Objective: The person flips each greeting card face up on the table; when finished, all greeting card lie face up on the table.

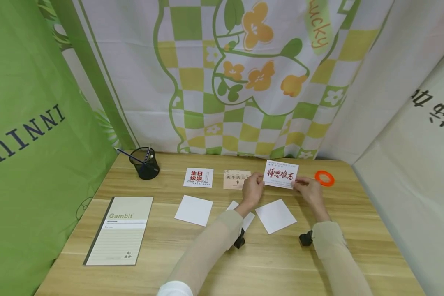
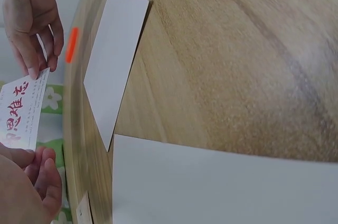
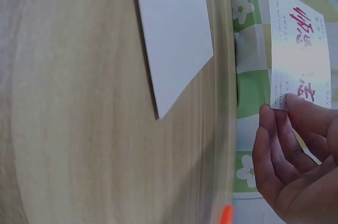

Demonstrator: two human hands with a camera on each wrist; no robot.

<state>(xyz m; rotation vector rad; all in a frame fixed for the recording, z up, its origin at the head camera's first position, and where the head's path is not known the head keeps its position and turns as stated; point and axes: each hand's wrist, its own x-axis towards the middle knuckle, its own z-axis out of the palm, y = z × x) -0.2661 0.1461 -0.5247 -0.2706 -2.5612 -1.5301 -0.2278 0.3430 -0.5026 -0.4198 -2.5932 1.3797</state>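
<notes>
Both hands hold one white card with red Chinese lettering (image 1: 280, 174), raised and tilted at the back of the table. My left hand (image 1: 253, 189) pinches its left edge, thumb in front. At the lower right corner, my right hand (image 1: 311, 192) pinches it between thumb and fingers. Left of it lies a beige printed card (image 1: 234, 179), partly covered by the left hand in the head view. Farther left is a white card with red birthday lettering (image 1: 198, 177). Blank white squares lie nearer: a left one (image 1: 194, 210), a right one (image 1: 276, 216), and a middle one (image 1: 248, 222) mostly under the left forearm.
An orange ring (image 1: 324, 178) lies right of the right hand. At the back left stands a black mesh pen cup (image 1: 145, 164) with pens. A Gambit notebook (image 1: 119, 231) lies at the left. A patterned curtain (image 1: 244, 102) hangs behind the table's back edge.
</notes>
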